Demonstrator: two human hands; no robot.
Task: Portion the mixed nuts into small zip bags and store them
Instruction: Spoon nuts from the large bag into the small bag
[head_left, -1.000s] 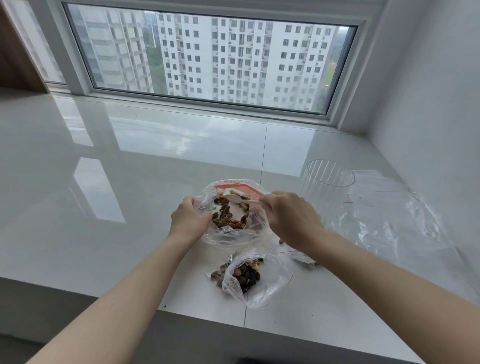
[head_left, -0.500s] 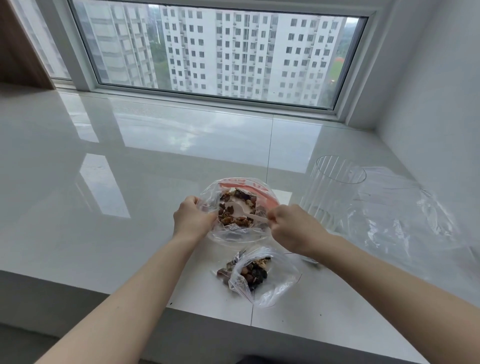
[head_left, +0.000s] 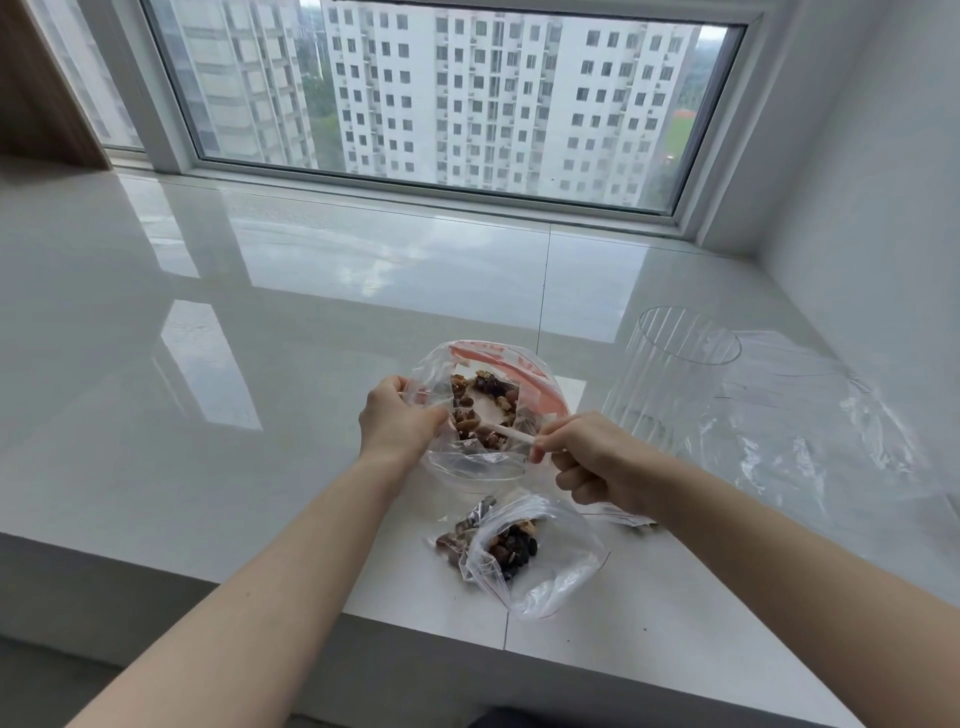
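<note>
Nuts (head_left: 480, 408) sit in an open clear bag (head_left: 470, 457) w/ red strip, held up over the counter (head_left: 260, 364). Left hand (head_left: 397, 423) fingers clenched on bag's rim; right hand (head_left: 592, 462) fingers pinch a white spoon (head_left: 511, 434) dipped inside. Small filled zip bag (head_left: 524, 553) lies nearer; ribbed clear jar (head_left: 675, 374) to the right.

Surface (head_left: 311, 322): glossy pale stone or tile, mirror-smooth, reflecting the window, with thin grout seams. Large bag (head_left: 483, 462) held open: thin clear plastic film, crinkled, red printed band at the rim. Small zip bag (head_left: 545, 566): same clear, wrinkled film, shiny highlights. Mixed nuts (head_left: 483, 405): matt browns, some dark and glossy. Scoop handle (head_left: 511, 434): smooth white plastic. Ribbed tumbler (head_left: 670, 379): clear, hard, glossy. Loose sheet (head_left: 831, 431): crumpled transparent film. Wall (head_left: 883, 208): matt white.
</note>
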